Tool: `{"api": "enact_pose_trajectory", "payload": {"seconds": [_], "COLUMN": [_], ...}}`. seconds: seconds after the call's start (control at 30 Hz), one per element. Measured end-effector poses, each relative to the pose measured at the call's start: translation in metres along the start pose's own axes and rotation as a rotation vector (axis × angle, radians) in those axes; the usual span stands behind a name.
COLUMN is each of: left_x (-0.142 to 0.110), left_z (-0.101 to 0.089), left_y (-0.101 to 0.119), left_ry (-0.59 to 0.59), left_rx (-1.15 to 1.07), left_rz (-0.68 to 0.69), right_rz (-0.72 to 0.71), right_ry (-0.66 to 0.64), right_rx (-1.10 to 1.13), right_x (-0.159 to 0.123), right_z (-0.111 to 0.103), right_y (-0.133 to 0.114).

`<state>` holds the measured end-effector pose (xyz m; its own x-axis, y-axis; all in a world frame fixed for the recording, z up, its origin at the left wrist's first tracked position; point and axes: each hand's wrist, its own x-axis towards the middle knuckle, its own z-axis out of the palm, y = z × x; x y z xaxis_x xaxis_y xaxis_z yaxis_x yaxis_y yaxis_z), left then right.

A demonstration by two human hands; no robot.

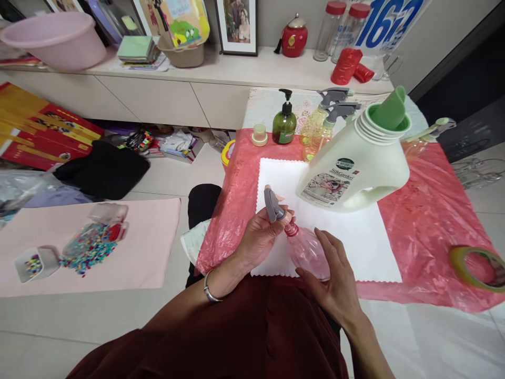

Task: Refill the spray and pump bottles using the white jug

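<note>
My left hand [262, 234] is closed around the grey trigger head [274, 206] and neck of a clear pink spray bottle [308, 252]. The bottle leans to the left over a white sheet with scalloped edges [366, 252]. My right hand [335, 273] loosely cups the bottle's lower body, thumb in front and fingers along its right side. Just beyond stands a large pale green detergent jug [357, 163], tilted, with a green spout [390, 110] at its mouth. A small cream cap [259, 135] lies farther back, to the left.
Pink plastic film [426, 210] covers the table. A green pump bottle [284, 122] and spray bottles with yellow liquid [319, 138] stand behind. A roll of tape [479, 267] lies at the right. On the left, a pink board [142, 263] bears colourful small pieces [90, 246].
</note>
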<state>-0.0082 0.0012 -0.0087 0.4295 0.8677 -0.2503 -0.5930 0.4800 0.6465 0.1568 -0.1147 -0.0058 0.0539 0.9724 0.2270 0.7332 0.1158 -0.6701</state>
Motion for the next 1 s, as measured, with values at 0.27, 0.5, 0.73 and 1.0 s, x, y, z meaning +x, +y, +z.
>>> {"api": "enact_pose_trajectory", "payload": {"seconds": [0.27, 0.5, 0.73, 1.0], "left_x": [-0.0004, -0.002, -0.0016, -0.0018], "left_z": [-0.005, -0.0043, -0.0031, -0.0048], "left_y": [-0.0038, -0.0046, -0.0018, -0.0043], "left_ry": [-0.051, -0.083, -0.113, -0.135], "left_rx": [0.002, 0.029, 0.042, 0.048], "left_rz": [0.015, -0.014, -0.008, -0.013], "right_rz": [0.001, -0.004, 0.031, 0.016], "right_ry": [0.013, 0.029, 0.031, 0.037], "right_rx": [0.01, 0.047, 0.091, 0.082], "right_x": [0.0006, 0.0009, -0.002, -0.0006], "right_z": [0.0025, 0.0047, 0.0044, 0.005], "right_y": [-0.0022, -0.0029, -0.0001, -0.0008]}}
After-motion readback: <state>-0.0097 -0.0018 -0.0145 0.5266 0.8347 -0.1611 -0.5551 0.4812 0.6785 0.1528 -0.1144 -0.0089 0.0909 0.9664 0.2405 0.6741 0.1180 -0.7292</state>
